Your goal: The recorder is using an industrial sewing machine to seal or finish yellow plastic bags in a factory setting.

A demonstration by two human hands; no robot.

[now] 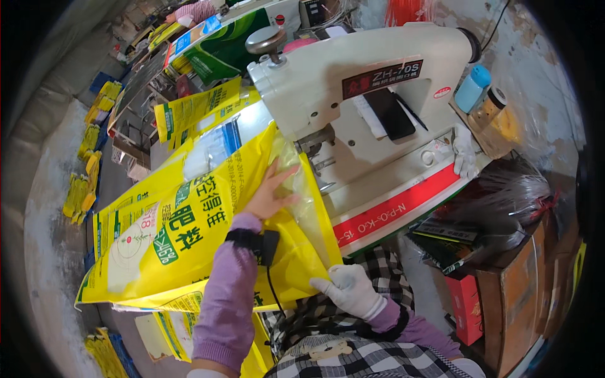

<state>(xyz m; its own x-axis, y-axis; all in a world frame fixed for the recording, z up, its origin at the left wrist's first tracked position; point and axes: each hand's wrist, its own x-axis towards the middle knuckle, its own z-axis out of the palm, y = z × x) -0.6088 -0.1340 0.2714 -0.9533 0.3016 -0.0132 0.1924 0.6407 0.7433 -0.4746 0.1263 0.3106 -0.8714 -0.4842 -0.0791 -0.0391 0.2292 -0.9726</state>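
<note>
A large yellow printed plastic bag (201, 214) lies flat on the work surface, its open edge running along the sewing machine (353, 82). A clear liner (291, 170) shows inside that edge. Bare, with the fingers spread, my left hand (271, 192) rests on the bag and liner near the mouth, just left of the needle area. My right hand (353, 291), in a white glove, pinches the bag's near corner between thumb and fingers. Under the machine's presser area (322, 160), the far part of the bag's edge is close by; contact cannot be made out.
A black phone (389, 113) lies on the machine bed, and a white glove (465, 151) hangs at its right end. Beyond stand a blue bottle (472, 88) and a jar (490, 107). A cardboard box (510, 302) is at right. Bundled yellow bags (77, 195) line the left; another person's arm (195, 11) shows far back.
</note>
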